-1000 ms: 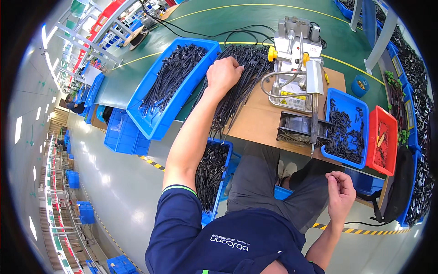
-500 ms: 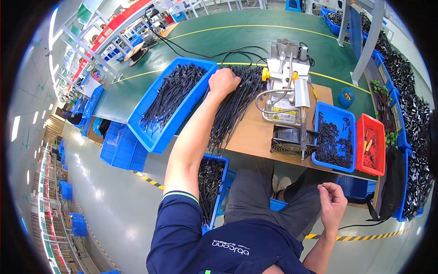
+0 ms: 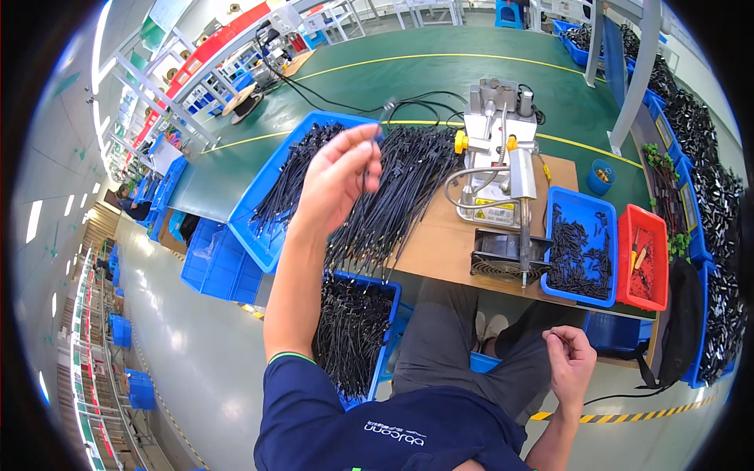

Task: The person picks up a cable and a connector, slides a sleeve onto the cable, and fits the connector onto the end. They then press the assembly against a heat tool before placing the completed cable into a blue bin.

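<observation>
My left hand (image 3: 339, 177) is raised in front of the cable pile, its fingers closed in a pinch. A thin black cable (image 3: 378, 138) shows at the fingertips, its upper end smeared by motion. Behind it lies a thick bundle of black cables (image 3: 404, 192) on the cardboard (image 3: 428, 255). My right hand (image 3: 572, 363) hovers over my right thigh, fingers curled and thumb against the index finger; whatever is between them, if anything, is too small to make out. Nearest to it are a blue tray of small black tubular parts (image 3: 577, 255) and a red tray (image 3: 660, 271).
A metal bench machine (image 3: 499, 141) with yellow knobs stands on the cardboard, a black fan (image 3: 503, 255) before it. More cables fill a blue bin (image 3: 287, 125) at left and a lower bin (image 3: 353, 334) below the table edge. A small blue cup (image 3: 601, 179) sits at right.
My left hand has come up off the cable bundle and back to the left, with a cable in its fingers. My right hand has hardly moved.
</observation>
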A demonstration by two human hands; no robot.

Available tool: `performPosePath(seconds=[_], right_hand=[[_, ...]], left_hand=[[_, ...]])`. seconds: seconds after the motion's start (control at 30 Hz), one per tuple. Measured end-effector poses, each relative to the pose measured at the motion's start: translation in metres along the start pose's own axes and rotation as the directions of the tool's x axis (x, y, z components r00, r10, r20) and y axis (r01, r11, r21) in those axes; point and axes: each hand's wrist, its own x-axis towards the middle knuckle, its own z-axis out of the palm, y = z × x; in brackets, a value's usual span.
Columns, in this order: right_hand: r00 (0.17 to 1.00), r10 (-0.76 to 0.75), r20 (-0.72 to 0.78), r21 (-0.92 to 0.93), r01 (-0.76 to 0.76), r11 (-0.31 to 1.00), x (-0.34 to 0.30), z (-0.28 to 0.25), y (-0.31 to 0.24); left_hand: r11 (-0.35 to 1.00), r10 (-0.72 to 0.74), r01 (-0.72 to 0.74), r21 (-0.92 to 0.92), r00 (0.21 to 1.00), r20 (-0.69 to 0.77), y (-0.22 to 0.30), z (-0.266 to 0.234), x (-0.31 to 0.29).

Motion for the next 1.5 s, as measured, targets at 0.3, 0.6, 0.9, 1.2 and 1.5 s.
performPosePath(seconds=[0.3,0.6,0.9,1.2,1.5], right_hand=[[0.938,-0.275,0.211,0.315,0.201,0.928,0.011,0.037,-0.046],[0.957,-0.03,0.289,0.412,-0.096,0.906,0.013,0.044,-0.054],[0.949,0.03,0.314,0.517,-0.197,0.833,0.005,0.032,-0.04],[0.954,0.045,0.295,0.505,-0.196,0.841,0.006,0.029,-0.036],[0.951,-0.021,0.308,0.362,-0.097,0.927,0.009,0.028,-0.045]], left_hand=[[0.871,-0.482,0.415,0.262,0.825,0.295,-0.054,0.071,-0.131],[0.934,-0.356,0.289,0.211,0.816,0.456,-0.117,0.113,-0.166],[0.945,-0.323,0.31,0.099,0.855,0.405,-0.137,0.13,-0.172],[0.94,-0.341,0.319,0.124,0.845,0.412,-0.136,0.132,-0.169],[0.944,-0.323,0.318,0.086,0.838,0.44,-0.141,0.131,-0.167]])
